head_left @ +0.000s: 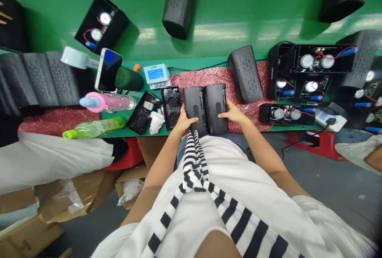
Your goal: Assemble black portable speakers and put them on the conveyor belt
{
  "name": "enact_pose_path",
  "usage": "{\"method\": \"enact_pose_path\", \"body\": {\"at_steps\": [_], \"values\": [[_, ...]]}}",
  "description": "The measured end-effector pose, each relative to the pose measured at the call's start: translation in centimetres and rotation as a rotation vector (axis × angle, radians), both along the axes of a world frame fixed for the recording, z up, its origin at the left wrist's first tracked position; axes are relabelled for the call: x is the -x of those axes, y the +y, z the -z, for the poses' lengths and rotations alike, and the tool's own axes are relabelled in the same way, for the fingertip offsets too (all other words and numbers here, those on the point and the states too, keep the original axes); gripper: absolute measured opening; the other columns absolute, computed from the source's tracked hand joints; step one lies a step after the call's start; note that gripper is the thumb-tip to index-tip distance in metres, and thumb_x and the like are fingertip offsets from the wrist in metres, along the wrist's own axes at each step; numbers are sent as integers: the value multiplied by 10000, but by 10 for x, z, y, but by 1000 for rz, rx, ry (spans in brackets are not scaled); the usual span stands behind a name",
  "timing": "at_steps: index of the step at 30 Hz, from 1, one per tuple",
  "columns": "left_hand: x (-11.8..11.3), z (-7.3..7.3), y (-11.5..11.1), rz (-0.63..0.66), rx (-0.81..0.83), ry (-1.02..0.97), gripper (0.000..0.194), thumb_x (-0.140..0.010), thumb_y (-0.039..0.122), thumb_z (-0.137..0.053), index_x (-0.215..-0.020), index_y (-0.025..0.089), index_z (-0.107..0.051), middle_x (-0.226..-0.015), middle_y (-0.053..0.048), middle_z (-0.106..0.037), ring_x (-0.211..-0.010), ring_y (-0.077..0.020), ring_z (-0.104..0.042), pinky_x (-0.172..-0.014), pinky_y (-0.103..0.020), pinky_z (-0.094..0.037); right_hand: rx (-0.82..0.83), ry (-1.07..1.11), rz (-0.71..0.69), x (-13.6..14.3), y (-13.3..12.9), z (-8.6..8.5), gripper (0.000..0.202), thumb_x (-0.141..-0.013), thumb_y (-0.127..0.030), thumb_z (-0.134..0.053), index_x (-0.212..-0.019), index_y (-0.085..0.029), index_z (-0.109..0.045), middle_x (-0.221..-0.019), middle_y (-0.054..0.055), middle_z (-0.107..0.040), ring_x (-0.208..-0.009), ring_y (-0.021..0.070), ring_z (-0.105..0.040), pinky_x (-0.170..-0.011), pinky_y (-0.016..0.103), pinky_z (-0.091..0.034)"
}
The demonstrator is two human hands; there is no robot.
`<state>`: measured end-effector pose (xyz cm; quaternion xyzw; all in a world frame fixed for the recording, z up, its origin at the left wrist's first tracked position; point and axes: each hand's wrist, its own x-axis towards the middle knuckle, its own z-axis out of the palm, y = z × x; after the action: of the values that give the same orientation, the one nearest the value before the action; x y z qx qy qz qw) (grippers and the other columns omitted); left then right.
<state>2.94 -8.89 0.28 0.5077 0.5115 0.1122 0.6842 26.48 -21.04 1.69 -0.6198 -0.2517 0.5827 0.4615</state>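
Observation:
Two black plastic speaker housings lie side by side in front of me on red bubble wrap (205, 76). My left hand (184, 121) grips the left speaker housing (193, 98) by its outer side, thumb across the top. The right speaker housing (215, 96) is held the same way by my right hand (233, 113). Fingers on the far sides are partly hidden. Close to my left hand are a black panel with round openings (171, 111), a crumpled white tissue (156, 123) and another black panel (140, 117). A black speaker with a brick-patterned grille (246, 74) stands beyond my right hand.
A blue-screen meter (156, 74) stands behind the panels. Leftward are a pink-capped bottle (116, 102), a green-capped bottle (98, 128) and a phone (109, 69). Several open speaker shells with wired drivers (286, 113) stack at right. Co-workers' sleeves show on both sides.

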Motion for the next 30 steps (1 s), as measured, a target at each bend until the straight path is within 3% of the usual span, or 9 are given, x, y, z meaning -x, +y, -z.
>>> {"method": "enact_pose_path", "body": {"at_steps": [8, 14, 19, 25, 30], "values": [[-2, -2, -3, -5, -52, 16, 1115, -498, 240, -789, -1446, 163, -207, -1441, -170, -404, -1301, -301, -431, -1119, -430, -312, 55, -62, 98, 5, 1, 0, 1051, -473, -247, -791, -1431, -167, -368, -1269, 102, -592, -1132, 270, -579, -1009, 411, -450], [-1, -1, -3, 1, -18, -19, 1130, -491, 262, -777, -1437, 151, -169, -1456, -182, -376, -1312, -300, -416, -1126, -433, -298, 51, -51, 117, 6, 0, 3, 1052, -446, -252, -806, -1410, -189, -390, -1276, 91, -584, -1102, 269, -594, -990, 409, -460], [-1, 2, -3, -2, -7, -19, 1108, -493, 245, -770, -1425, 206, -172, -1469, -148, -366, -1323, -283, -402, -1129, -430, -290, 76, -58, 115, 7, 0, 3, 1059, -433, -287, -810, -1404, -205, -395, -1233, 82, -604, -1083, 271, -597, -980, 414, -463], [-3, -2, -3, -11, 0, -15, 1131, -481, 249, -763, -1421, 128, -147, -1443, -196, -375, -1312, -312, -421, -1112, -446, -323, 93, -56, 114, 7, 1, 2, 1092, -425, -301, -812, -1422, -183, -380, -1184, 87, -623, -1048, 280, -605, -973, 432, -464], [-3, -4, -3, -4, -4, -2, 1098, -497, 231, -758, -1417, 159, -163, -1429, -184, -403, -1300, -304, -438, -1102, -441, -335, 73, -63, 112, 7, 1, 4, 1062, -434, -297, -808, -1406, -175, -399, -1242, 86, -604, -1090, 272, -591, -992, 411, -459]]}}
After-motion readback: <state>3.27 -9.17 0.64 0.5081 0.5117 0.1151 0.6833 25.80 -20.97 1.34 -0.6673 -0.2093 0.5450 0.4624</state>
